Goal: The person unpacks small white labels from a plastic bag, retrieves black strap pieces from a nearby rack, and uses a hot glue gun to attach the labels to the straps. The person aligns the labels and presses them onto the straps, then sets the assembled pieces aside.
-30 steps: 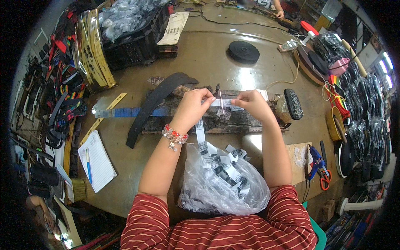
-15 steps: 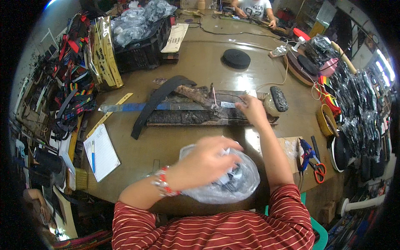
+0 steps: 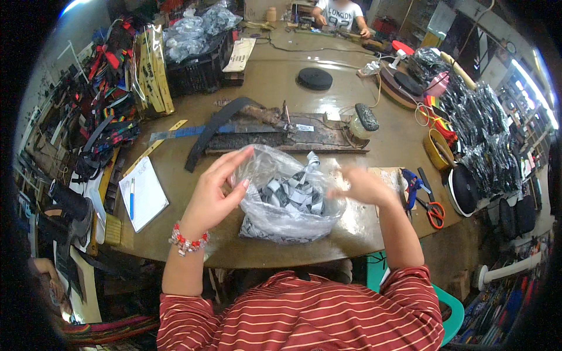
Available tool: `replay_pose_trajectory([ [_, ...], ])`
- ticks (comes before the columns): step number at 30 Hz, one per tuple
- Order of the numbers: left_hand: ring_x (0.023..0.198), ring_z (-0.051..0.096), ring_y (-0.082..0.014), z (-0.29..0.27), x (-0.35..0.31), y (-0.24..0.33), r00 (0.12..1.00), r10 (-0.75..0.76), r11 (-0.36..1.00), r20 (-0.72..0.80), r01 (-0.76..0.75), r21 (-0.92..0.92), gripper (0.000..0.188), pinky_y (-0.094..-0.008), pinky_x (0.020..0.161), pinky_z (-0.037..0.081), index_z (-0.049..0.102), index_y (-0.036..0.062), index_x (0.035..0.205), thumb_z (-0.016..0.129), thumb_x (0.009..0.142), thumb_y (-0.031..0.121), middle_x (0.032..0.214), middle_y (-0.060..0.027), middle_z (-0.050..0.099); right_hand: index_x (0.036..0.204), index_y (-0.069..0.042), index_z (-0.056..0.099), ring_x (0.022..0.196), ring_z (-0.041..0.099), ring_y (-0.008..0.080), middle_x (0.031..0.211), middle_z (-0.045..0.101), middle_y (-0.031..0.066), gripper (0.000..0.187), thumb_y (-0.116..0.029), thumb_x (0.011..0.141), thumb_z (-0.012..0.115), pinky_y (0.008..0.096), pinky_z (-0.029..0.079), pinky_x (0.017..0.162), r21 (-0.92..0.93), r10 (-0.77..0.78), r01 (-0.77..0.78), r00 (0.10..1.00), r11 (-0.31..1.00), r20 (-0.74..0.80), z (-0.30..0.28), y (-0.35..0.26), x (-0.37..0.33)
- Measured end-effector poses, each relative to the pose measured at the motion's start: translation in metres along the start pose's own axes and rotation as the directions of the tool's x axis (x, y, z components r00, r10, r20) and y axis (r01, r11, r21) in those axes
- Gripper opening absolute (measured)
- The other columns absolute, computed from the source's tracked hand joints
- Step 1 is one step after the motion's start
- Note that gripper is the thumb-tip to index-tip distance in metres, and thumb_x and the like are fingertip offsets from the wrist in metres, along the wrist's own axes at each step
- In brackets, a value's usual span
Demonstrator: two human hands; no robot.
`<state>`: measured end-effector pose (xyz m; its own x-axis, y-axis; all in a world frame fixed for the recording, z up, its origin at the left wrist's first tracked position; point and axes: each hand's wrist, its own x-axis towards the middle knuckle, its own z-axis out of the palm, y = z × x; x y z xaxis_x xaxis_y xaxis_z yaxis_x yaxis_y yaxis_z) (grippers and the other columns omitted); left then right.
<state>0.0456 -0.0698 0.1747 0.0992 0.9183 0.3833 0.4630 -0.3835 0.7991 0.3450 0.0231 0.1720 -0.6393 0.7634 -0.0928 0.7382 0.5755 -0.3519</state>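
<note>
A clear plastic bag [image 3: 328, 219] stands on the near part of the table with its mouth spread wide. Inside lies a heap of small grey and white folded strips [image 3: 293, 196], perhaps fabric labels. My left hand [image 3: 213, 199], with a red and white bracelet at the wrist, rests against the bag's left rim, fingers stretched and thumb apart. At the right rim is my right hand [image 3: 369, 188], slightly blurred, its fingers apart; whether it touches the plastic I cannot tell.
Beyond the bag lie a dark, worn board [image 3: 257, 140] and a curved black strap [image 3: 213, 131]. At left is a notepad [image 3: 149, 202] with a pen; at right, a blue glue gun [image 3: 413, 181] and orange-handled scissors [image 3: 434, 213]. A co-worker [image 3: 339, 14] sits at the far end.
My right hand has come back from the board to the bag's right side. My left hand has moved from above the bag to its left rim. The bag's mouth now spreads wider, showing the strips.
</note>
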Motion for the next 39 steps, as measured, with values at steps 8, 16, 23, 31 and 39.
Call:
replay_pose_trajectory([
  [8,0.061,0.047,-0.0042,-0.009,0.000,0.042,0.963,0.258,0.959,-0.079,-0.246,0.138,0.063,-0.0174,0.057,0.040,0.051,0.0117,0.134,0.051,0.073,-0.003,0.134,-0.0112,0.053,0.094,-0.001,0.062,0.078,0.061,0.0257,0.084,0.063,0.0133,0.029,0.004,0.066,0.066,0.0338,0.049,0.071,0.121,0.056,0.022,0.794,0.992,-0.605,-0.029,-0.012,-0.060],
  [16,0.060,0.043,-0.0014,-0.051,0.016,0.058,0.992,0.065,0.970,-0.107,-0.088,-0.228,0.062,-0.0161,0.054,0.039,0.046,0.0055,0.137,0.043,0.076,-0.009,0.136,-0.0094,0.051,0.104,-0.003,0.064,0.085,0.060,0.0199,0.095,0.062,0.0092,0.035,0.006,0.071,0.056,0.0308,0.048,0.074,0.502,-0.240,0.575,0.778,0.646,-0.581,-0.038,0.000,-0.059],
  [23,0.139,0.023,-0.0273,-0.005,-0.029,-0.014,0.935,0.229,0.840,-0.270,-0.330,-0.431,0.121,-0.0392,0.110,0.028,0.007,0.0094,0.150,0.085,0.061,0.034,0.157,-0.0122,0.004,0.140,-0.013,0.037,0.116,0.050,0.0269,0.140,0.040,0.0151,0.083,-0.009,0.068,0.078,0.0387,0.048,0.086,0.745,-0.159,0.662,0.730,-0.082,-0.665,-0.011,0.013,-0.094],
  [31,0.143,0.011,-0.0310,0.110,-0.007,-0.029,0.916,0.346,0.922,0.201,-0.372,0.106,0.122,-0.0446,0.116,0.009,0.016,0.0007,0.147,0.085,0.056,0.044,0.154,-0.0176,0.015,0.117,-0.005,0.058,0.092,0.063,0.0242,0.113,0.059,0.0121,0.055,-0.005,0.066,0.077,0.0339,0.050,0.074,0.524,0.075,0.291,0.819,0.801,-0.569,0.053,-0.033,-0.068],
  [39,0.093,0.056,-0.0308,0.191,0.004,-0.042,0.894,0.430,0.880,0.129,-0.447,0.163,0.033,-0.0438,0.084,0.038,0.061,0.0092,0.099,0.065,0.072,0.028,0.097,-0.0097,0.062,0.101,0.001,0.063,0.089,0.063,0.0318,0.099,0.063,0.0158,0.034,-0.003,0.068,0.071,0.0347,0.050,0.078,0.281,0.049,0.189,0.743,0.941,-0.667,0.085,-0.028,-0.082],
])
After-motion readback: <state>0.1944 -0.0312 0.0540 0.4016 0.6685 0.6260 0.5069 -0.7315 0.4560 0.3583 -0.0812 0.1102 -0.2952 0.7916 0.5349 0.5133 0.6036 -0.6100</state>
